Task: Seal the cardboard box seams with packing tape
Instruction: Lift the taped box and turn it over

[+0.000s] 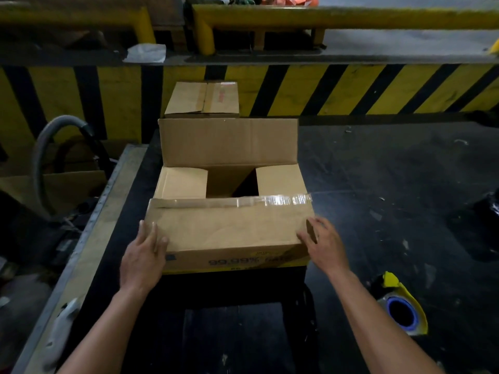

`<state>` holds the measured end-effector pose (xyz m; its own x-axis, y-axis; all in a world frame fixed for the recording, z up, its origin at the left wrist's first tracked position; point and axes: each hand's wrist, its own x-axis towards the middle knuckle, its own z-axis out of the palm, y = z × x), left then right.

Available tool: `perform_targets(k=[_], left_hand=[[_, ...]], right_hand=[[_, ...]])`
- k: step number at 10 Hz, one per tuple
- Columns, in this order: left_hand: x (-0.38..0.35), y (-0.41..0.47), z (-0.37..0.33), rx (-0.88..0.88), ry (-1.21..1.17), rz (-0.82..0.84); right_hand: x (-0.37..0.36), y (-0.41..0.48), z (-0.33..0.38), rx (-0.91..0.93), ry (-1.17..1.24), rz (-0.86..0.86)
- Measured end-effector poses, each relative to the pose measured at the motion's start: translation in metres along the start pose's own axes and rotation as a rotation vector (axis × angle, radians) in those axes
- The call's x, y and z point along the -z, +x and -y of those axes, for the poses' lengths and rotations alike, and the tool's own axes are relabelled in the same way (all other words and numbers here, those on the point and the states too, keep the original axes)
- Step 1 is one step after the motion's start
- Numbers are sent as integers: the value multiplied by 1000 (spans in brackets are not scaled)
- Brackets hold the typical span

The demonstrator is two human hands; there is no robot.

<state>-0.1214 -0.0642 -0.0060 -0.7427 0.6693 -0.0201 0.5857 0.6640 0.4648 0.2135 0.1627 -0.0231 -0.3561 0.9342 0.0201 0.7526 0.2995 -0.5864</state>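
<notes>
A brown cardboard box [229,230] stands on the black table in front of me. Its near flap is folded down, with a strip of clear tape [272,200] along the flap's far edge. The far flap stands upright and both side flaps are folded in, leaving a dark gap in the middle. My left hand [143,252] presses flat on the box's near left corner. My right hand [324,244] rests on the near right corner, fingers spread. A tape dispenser [402,311] with a yellow frame and a blue-cored roll lies on the table to my right.
A second, closed cardboard box [202,99] stands behind the open one. A yellow-and-black striped barrier [351,87] runs across the back. A grey hose [46,147] curves off the table's left edge [89,230]. Bits of debris dot the table at right.
</notes>
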Motion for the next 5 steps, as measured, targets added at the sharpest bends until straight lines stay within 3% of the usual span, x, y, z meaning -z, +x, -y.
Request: perform_targets(k=[3,4,5], left_hand=[[-3,0,8,-75,140,187],[3,4,5,-40,65,177],[6,-21,8,-16,-65,-20]], right_hand=[[8,-7,-2,-33,-19,180],[24,-6,15,-32,7,233],[72,-12,42,-42,141,143]])
